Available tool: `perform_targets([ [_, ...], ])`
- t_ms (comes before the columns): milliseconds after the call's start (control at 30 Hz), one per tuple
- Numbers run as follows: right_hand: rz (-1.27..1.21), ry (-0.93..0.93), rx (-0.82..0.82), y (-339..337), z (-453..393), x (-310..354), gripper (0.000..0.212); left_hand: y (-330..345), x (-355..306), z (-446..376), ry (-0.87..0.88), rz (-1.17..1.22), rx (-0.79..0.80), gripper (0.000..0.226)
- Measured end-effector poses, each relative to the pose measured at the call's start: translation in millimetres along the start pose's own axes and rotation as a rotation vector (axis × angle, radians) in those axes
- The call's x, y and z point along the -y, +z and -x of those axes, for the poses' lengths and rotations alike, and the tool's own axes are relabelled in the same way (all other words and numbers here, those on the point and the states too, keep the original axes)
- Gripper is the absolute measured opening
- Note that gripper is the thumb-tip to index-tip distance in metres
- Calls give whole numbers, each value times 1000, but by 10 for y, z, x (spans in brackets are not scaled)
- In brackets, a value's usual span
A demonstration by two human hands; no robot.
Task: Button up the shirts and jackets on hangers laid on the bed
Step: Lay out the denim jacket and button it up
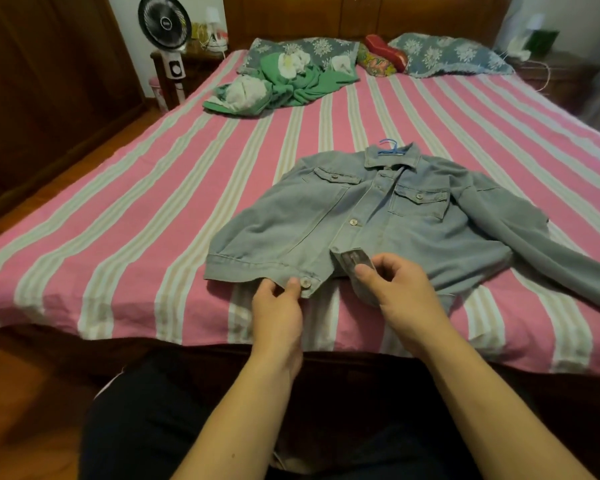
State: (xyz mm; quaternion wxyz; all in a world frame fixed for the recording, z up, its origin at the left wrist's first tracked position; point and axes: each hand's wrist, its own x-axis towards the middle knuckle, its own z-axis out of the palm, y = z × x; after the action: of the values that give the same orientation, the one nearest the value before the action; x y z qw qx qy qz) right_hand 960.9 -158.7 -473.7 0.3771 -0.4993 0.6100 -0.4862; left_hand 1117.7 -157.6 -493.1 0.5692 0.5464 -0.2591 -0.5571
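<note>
1. Hands: our left hand [280,299] pinches the waistband corner of the denim jacket [378,216] just beside the bottom button [305,282], thumb on top. Our right hand [400,289] pinches the opposite waistband end, folded back so its underside faces up. The two hands are apart, with a gap in the hem between them.
2. Location: the jacket lies front-up on the striped bedsheet [118,237], near the foot edge, on a blue hanger [390,148] whose hook shows at the collar.
3. Risk, largest: pulling the waistband toward us could slide the jacket along the sheet and off the hanger shoulders, since nothing pins it.
4. Risk, lesser: the folded-back end may be brought across twisted, so the buttonhole misses the button.
5. Risk, small: the mid-front button [353,222] looks fastened; we may skip unfastened ones above.
6. Hidden: buttonhole blurred under our right fingers; upper placket state unclear; right sleeve cut off at frame edge; the green garment [291,84] near the pillows is crumpled, so its hanger is not visible.
</note>
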Motion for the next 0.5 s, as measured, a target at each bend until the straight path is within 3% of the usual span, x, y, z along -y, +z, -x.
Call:
perform_targets([
  [67, 16, 7, 42, 21, -3, 2, 20, 49, 9, 68, 30, 146, 59, 13],
  [167, 32, 34, 93, 106, -3, 22, 20, 106, 37, 84, 80, 142, 5, 13],
  [267, 44, 74, 105, 177, 3, 22, 17, 116, 54, 61, 20, 209, -33, 9],
  [500, -95, 175, 146, 201, 57, 55, 20, 17, 110, 161, 193, -48, 56, 24],
])
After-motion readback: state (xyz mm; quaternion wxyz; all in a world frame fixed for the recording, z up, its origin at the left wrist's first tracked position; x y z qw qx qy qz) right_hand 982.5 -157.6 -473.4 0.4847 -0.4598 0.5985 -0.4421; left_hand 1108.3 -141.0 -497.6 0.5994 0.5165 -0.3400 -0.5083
